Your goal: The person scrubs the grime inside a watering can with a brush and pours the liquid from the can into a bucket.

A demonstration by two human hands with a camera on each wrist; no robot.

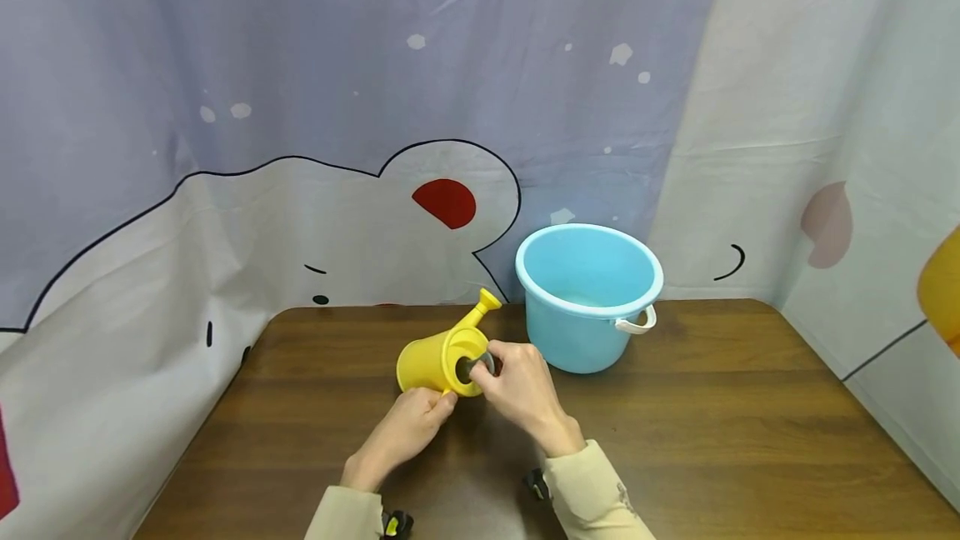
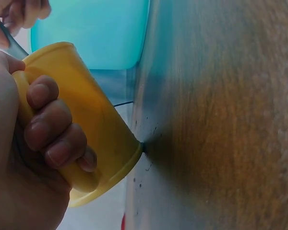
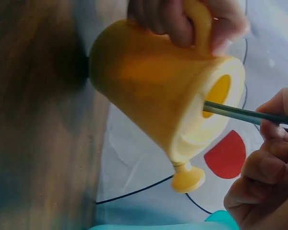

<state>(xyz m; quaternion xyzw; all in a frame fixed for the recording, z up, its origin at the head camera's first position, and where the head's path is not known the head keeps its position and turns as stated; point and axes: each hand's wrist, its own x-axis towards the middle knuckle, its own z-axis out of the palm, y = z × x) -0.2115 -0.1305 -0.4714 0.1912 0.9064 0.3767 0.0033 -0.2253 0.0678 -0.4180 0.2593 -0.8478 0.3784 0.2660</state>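
A yellow watering can (image 1: 423, 363) is tilted over the table, its opening turned toward the right hand and its spout (image 3: 188, 179) pointing away. The left hand (image 1: 422, 419) grips the can's handle, its fingers (image 2: 50, 127) curled round it in the left wrist view. With thumb and fingers the right hand (image 1: 522, 386) pinches a thin dark grey-green rod (image 3: 240, 113), which reaches into the can's opening. The rod's far end is hidden inside the can, so its kind cannot be told. The can's base edge is at or very near the tabletop.
A light blue bucket (image 1: 577, 338) with a white handle (image 1: 637, 322) stands at the back of the table, just right of the can. The wooden table (image 1: 712, 432) ends at a printed curtain (image 1: 337, 215) behind and at the sides.
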